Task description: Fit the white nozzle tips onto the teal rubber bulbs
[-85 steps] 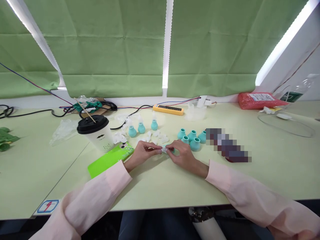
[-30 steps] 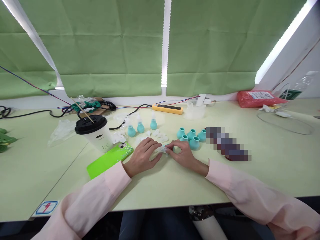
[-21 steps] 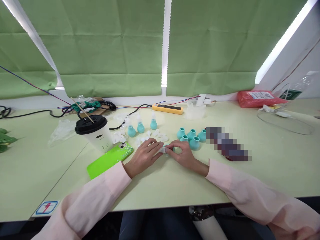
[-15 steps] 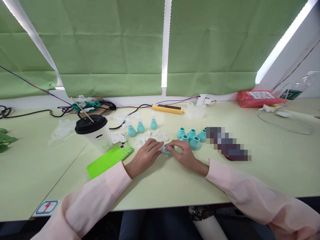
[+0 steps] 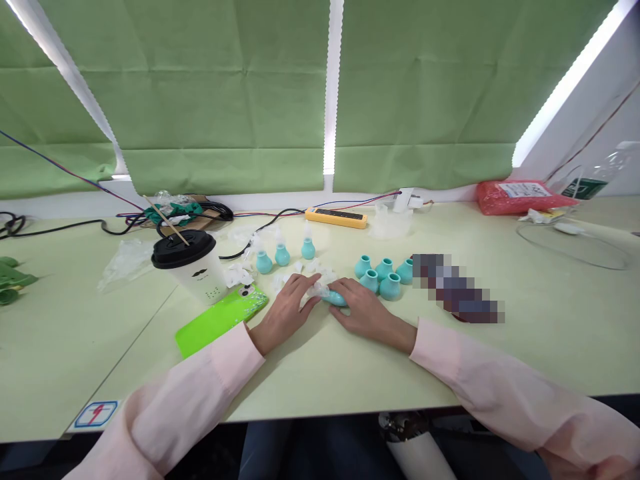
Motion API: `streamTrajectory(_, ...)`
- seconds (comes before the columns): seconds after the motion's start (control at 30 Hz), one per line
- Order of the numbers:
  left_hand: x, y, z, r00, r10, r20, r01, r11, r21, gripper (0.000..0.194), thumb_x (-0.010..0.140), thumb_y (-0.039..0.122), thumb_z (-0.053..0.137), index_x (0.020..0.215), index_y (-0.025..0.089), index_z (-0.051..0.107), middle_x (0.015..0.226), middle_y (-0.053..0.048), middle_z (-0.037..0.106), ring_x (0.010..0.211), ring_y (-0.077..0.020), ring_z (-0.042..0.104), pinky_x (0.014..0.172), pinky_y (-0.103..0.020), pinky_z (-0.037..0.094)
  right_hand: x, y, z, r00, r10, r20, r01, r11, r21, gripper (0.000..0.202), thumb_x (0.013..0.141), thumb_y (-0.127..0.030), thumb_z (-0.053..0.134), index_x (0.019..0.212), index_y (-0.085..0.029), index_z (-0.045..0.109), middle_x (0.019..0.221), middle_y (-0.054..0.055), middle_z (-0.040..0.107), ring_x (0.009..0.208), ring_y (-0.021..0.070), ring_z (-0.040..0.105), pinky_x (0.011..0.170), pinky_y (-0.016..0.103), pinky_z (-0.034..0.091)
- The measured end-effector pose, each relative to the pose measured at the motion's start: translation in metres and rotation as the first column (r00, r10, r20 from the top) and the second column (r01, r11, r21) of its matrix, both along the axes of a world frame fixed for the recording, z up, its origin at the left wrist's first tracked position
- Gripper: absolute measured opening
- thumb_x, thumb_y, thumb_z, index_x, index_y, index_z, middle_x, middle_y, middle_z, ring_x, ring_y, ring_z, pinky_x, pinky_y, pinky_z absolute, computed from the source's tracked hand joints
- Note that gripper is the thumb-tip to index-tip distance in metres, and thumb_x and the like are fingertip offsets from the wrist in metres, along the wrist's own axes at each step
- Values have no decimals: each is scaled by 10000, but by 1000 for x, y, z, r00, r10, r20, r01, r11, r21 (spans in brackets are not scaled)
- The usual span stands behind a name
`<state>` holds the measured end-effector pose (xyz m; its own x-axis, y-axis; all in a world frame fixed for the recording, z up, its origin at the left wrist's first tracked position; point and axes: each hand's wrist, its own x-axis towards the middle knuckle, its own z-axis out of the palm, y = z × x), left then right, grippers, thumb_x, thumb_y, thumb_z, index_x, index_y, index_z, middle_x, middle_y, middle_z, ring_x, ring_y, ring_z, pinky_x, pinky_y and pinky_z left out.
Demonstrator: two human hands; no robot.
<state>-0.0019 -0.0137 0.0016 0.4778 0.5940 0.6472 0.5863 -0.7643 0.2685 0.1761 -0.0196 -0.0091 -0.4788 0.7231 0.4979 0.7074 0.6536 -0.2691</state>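
Note:
My right hand [image 5: 360, 305] is closed around a turquoise rubber bulb [image 5: 335, 298] lying on its side, its neck toward the left. My left hand [image 5: 289, 308] pinches a clear plastic tip [image 5: 319, 290] at the bulb's mouth; fingers partly hide where the two meet. Beyond my left hand stand three bulbs with clear tips upright in them, one of them this bulb [image 5: 308, 249]. Several bulbs with open mouths, such as this bulb [image 5: 390, 285], cluster beyond my right hand. Small whitish clear pieces [image 5: 278, 283] lie scattered just past my left fingers.
A green phone [image 5: 220, 321] and a lidded paper cup [image 5: 200, 279] with a stick are at the left. A yellow power strip [image 5: 336, 217], cables and plastic bags [image 5: 390, 221] lie farther back. A pixelated object [image 5: 457, 290] and a red package [image 5: 520, 197] are at the right.
The bulb between my hands has turned onto its side and shows more. My right hand has gone from a fingertip pinch to a fuller grip around it.

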Motion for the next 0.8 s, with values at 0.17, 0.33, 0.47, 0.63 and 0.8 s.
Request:
streamTrajectory(0.17, -3, 0, 1, 993, 52, 109, -44, 996, -74, 231, 749, 252, 501, 965, 170, 497, 846, -47, 556, 790, -139, 538, 678, -268, 460, 1, -3, 5, 994, 16, -109, -6, 996, 89, 284, 700, -143, 465, 981, -177, 451, 899, 84, 521, 872, 214, 486, 720, 362, 437)
streamTrajectory(0.33, -3, 0, 1, 989, 62, 132, -40, 987, -158, 229, 753, 266, 490, 948, 151, 524, 844, -67, 572, 796, -162, 545, 687, -296, 454, -2, -6, 7, 962, -5, -273, 29, 996, 85, 256, 670, -154, 491, 918, -178, 432, 834, 64, 510, 799, 189, 499, 686, 326, 435)
streamTrajectory(0.47, -2, 1, 3, 942, 70, 328, 69, 917, -394, 264, 733, 302, 514, 957, 163, 527, 957, -75, 584, 835, -172, 559, 749, -316, 452, -4, -9, 9, 931, 0, -364, 20, 998, 52, 249, 646, -152, 505, 875, -191, 418, 808, 42, 507, 764, 171, 496, 677, 312, 426)
streamTrajectory(0.63, 0, 3, 7, 749, 125, 650, 435, 647, -626, 439, 730, 317, 521, 1121, 152, 410, 982, -100, 603, 957, -208, 531, 801, -355, 439, -6, -15, 13, 919, 66, -389, -79, 997, -19, 260, 622, -125, 500, 862, -190, 423, 803, 29, 491, 751, 154, 488, 683, 296, 424)
streamTrajectory(0.8, 1, 1, 11, 604, 163, 780, 704, 350, -618, 312, 732, 283, 532, 996, 118, 520, 1099, -123, 533, 1006, -210, 493, 869, -370, 390, -6, -16, 12, 913, 75, -402, -101, 994, -43, 273, 623, -112, 492, 877, -190, 432, 813, 32, 489, 757, 159, 487, 677, 300, 421)
